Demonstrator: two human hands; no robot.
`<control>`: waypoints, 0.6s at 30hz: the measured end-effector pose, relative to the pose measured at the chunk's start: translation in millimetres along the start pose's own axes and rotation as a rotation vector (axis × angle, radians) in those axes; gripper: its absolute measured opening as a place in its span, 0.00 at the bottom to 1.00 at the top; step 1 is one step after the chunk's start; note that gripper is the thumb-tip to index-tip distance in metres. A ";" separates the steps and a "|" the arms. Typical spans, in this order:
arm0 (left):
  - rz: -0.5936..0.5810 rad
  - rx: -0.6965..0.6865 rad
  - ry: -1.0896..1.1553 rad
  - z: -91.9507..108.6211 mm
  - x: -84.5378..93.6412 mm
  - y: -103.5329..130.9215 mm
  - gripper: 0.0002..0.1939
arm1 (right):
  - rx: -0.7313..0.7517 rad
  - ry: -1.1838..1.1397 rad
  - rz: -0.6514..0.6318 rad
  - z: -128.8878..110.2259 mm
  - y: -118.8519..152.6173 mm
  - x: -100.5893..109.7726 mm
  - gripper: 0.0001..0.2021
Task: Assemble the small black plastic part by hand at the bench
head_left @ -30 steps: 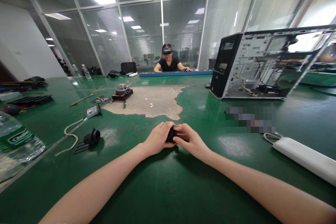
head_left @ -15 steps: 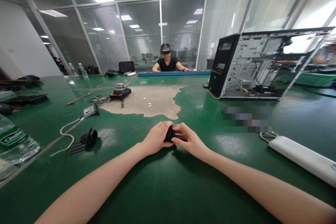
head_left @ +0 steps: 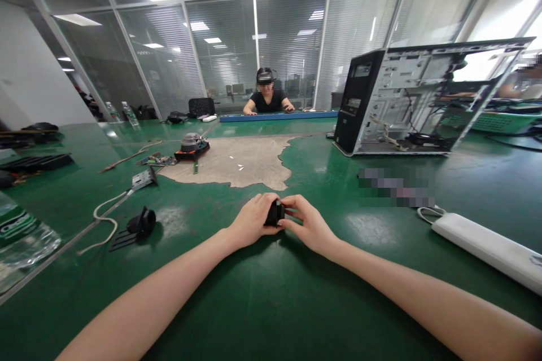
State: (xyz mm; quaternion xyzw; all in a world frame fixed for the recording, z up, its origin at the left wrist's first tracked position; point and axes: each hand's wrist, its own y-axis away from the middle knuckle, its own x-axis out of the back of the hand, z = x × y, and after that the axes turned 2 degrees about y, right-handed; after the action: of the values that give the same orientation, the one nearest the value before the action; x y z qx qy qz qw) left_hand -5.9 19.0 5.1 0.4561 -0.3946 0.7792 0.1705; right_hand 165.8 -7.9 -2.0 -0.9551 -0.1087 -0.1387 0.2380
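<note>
The left hand grips a black part; the right hand pinches its 3 o'clock side, and more of it shows than before.

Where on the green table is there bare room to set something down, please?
Bare table shows between the forearms, nearer than the left hand, and between the right hand and the white strip. The left side is crowded with a bottle, metal piece and slotted black part; both hands crowd around a black block.
</note>
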 end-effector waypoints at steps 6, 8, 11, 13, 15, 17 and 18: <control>-0.003 0.008 -0.017 -0.5 -0.6 -0.5 0.28 | -0.124 -0.010 0.094 5.5 -2.8 10.9 0.16; -0.005 0.000 -0.022 -0.7 -0.6 -0.5 0.28 | -0.168 -0.032 0.040 6.5 -6.9 8.6 0.16; -0.001 -0.014 -0.021 -0.6 -0.3 0.1 0.27 | -0.186 -0.033 -0.047 7.8 -13.2 2.1 0.12; 0.004 -0.019 -0.024 -0.2 -0.4 0.7 0.26 | -0.187 -0.016 -0.065 8.9 -16.5 -0.7 0.12; 0.006 -0.023 -0.034 0.2 -0.7 1.3 0.27 | -0.183 -0.001 -0.065 9.6 -18.2 -1.5 0.12; 0.004 -0.028 -0.045 0.6 -1.1 1.7 0.27 | -0.180 0.008 -0.073 9.5 -18.0 -1.3 0.12; 0.003 -0.031 -0.048 0.8 -1.3 1.8 0.27 | -0.178 0.013 -0.079 9.1 -17.2 -1.2 0.12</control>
State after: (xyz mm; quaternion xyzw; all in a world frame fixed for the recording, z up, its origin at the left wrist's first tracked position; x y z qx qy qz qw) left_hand -5.9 17.3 3.4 0.4713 -0.4111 0.7623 0.1668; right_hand 161.9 11.2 -2.8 -0.9666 -0.1322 -0.1632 0.1472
